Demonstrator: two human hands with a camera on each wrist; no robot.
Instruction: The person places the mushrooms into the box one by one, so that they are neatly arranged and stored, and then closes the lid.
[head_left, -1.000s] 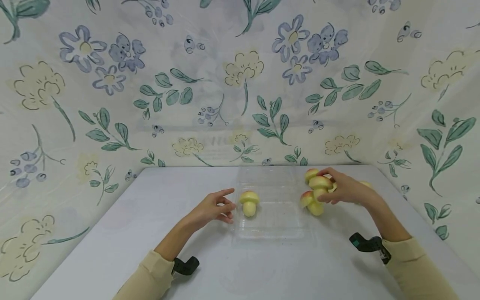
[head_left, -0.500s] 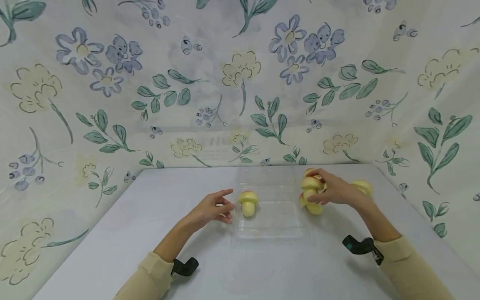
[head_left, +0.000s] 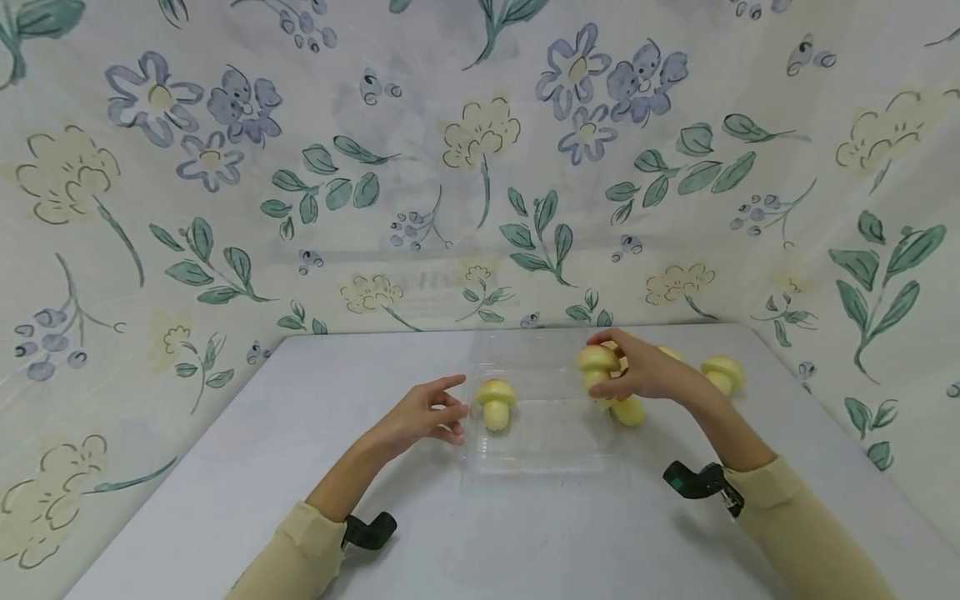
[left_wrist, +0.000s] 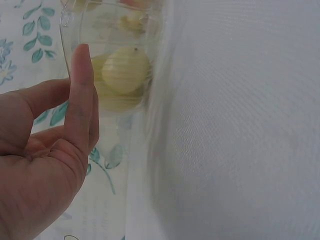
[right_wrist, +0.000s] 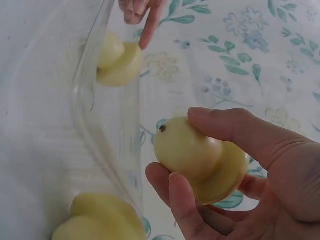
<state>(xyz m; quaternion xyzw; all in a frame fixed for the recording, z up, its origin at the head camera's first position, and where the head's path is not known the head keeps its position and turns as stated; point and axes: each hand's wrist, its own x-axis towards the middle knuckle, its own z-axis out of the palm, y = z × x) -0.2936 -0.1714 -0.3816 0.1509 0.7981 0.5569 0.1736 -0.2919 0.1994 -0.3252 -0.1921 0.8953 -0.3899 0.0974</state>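
My right hand (head_left: 648,371) grips a yellow toy mushroom (head_left: 596,358) with a reddish cap, thumb and fingers around it. In the right wrist view this mushroom (right_wrist: 185,150) shows its rounded stem end with a dark dot. It hangs over the right side of a clear plastic box (head_left: 540,458). At the box's left wall, my left hand (head_left: 427,414) has loosely extended fingers right against the plastic, holding nothing. Inside, near that wall, a second mushroom (head_left: 496,404) lies with its cap toward the back. The left wrist view shows a mushroom (left_wrist: 125,70) through the plastic.
Right of the box, a mushroom (head_left: 628,411) lies partly behind my right hand's held one. Another mushroom (head_left: 722,372) sits farther right, and a further one (head_left: 667,353) peeks out behind the hand. A floral cloth (head_left: 480,208) hangs behind the white table (head_left: 420,533).
My right hand has carried the gripped mushroom left, from beside the box to over its right side. The left hand stays at the left wall.
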